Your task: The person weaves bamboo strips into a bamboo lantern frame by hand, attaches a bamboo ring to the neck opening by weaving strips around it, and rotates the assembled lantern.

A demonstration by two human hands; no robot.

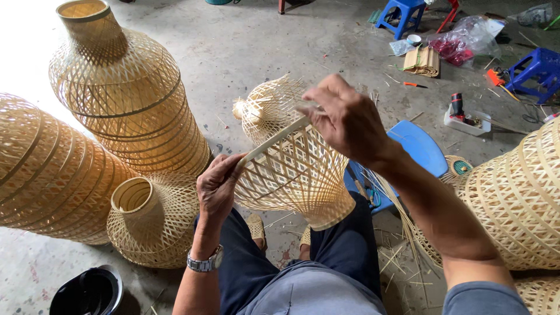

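Between both hands, woven bamboo shade

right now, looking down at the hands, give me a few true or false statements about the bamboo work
1. Both hands grip the same woven bamboo shade. True: the left hand and the right hand hold its rim strip.
2. A wristwatch is on the right wrist. False: it is on the left wrist.
3. Finished shades are stacked at the left. True.
4. The plastic stools on the floor are red. False: they are blue.
5. The shade being worked on lies flat on the floor. False: it is held above the knees.
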